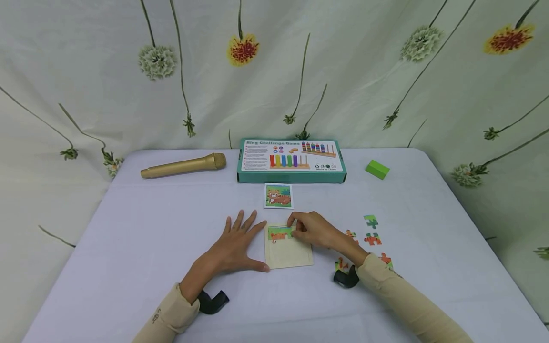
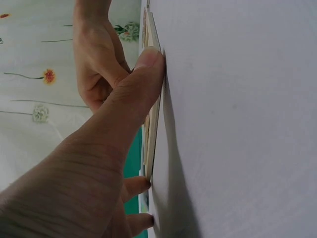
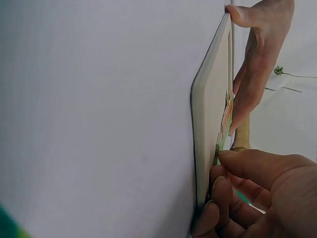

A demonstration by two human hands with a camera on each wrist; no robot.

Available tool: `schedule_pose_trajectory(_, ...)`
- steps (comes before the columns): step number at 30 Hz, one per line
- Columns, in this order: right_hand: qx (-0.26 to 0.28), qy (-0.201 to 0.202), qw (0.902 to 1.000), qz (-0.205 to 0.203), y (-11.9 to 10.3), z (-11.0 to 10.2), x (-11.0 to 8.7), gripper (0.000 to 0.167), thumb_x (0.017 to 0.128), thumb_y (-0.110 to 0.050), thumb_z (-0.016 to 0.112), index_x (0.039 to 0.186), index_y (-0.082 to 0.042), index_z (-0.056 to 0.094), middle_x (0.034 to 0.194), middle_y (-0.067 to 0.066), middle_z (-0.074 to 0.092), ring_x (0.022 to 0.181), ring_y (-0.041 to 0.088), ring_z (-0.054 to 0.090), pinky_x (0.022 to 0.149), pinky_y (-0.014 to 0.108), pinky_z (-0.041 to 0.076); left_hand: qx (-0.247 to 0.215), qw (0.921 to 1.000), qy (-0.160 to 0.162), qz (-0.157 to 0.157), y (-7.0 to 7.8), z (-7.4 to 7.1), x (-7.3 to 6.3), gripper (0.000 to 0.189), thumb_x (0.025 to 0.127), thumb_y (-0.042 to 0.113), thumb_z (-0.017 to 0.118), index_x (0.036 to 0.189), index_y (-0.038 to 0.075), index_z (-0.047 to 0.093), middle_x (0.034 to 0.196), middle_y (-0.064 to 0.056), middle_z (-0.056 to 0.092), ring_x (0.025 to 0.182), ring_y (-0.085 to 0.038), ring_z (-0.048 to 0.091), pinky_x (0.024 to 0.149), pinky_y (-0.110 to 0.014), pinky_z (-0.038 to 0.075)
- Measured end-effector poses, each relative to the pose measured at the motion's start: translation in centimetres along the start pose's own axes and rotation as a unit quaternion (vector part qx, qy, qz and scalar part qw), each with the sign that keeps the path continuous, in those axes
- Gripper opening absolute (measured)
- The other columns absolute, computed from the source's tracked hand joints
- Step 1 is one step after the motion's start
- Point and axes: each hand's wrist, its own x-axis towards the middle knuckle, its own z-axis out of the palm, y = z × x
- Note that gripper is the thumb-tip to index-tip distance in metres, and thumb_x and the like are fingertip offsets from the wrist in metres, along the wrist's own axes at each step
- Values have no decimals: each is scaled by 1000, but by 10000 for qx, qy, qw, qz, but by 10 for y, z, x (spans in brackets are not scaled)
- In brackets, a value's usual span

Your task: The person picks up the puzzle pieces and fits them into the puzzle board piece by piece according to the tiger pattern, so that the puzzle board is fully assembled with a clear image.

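Note:
A pale wooden puzzle board (image 1: 289, 255) lies on the white table, with joined green and orange jigsaw pieces (image 1: 279, 234) along its far side. My left hand (image 1: 236, 245) has its fingers spread, thumb and index fingertip against the board's left edge. At the far right corner my right hand (image 1: 317, 231) pinches a green puzzle piece (image 3: 218, 152) between thumb and fingers, low over the board. The fingers hide most of that piece in the head view. Just beyond the board is a picture card (image 1: 279, 196) of a tiger.
Several loose puzzle pieces (image 1: 372, 239) lie to the right, some partly behind the right forearm. Farther back are a teal game box (image 1: 291, 177), a gold microphone (image 1: 184, 166) and a green block (image 1: 377, 169). A flowered cloth (image 1: 343, 71) hangs behind the table.

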Motion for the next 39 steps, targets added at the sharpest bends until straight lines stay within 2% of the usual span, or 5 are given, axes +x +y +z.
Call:
schedule_pose_trajectory(9, -117, -30, 9999, -21, -2, 1, 0, 22, 86, -13, 72, 105, -8, 61, 65, -5, 53, 58, 5, 46, 53, 19, 39, -14, 10000, 7, 18, 0, 0, 0, 114, 59, 71, 76, 151, 20, 32, 161, -11, 12, 146, -41, -3, 113, -63, -1)
schedule_pose_trajectory(22, -243, 55, 9997, 38, -4, 3, 1, 25, 87, -14, 71, 107, -7, 58, 65, -5, 52, 57, 5, 46, 53, 18, 38, -29, 10000, -26, -4, -1, 0, -1, 115, 58, 73, 75, 152, 23, 30, 161, -11, 11, 146, -40, -4, 113, -63, -2)
schedule_pose_trajectory(29, -286, 49, 9996, -74, -4, 2, 0, 16, 86, -13, 71, 97, -9, 59, 63, -5, 52, 57, 5, 45, 53, 19, 38, 6, 9998, 53, 191, -1, -1, -1, 104, 60, 72, 74, 148, 32, 36, 159, -15, 15, 144, -45, -1, 111, -67, 1)
schedule_pose_trajectory(39, -250, 37, 9996, -156, -2, 2, 0, 13, 86, -13, 71, 93, -9, 61, 63, -5, 52, 56, 4, 44, 52, 18, 37, 76, 9995, 57, 288, -1, -1, -1, 97, 62, 69, 75, 145, 32, 42, 158, -18, 17, 143, -48, 0, 110, -69, 2)
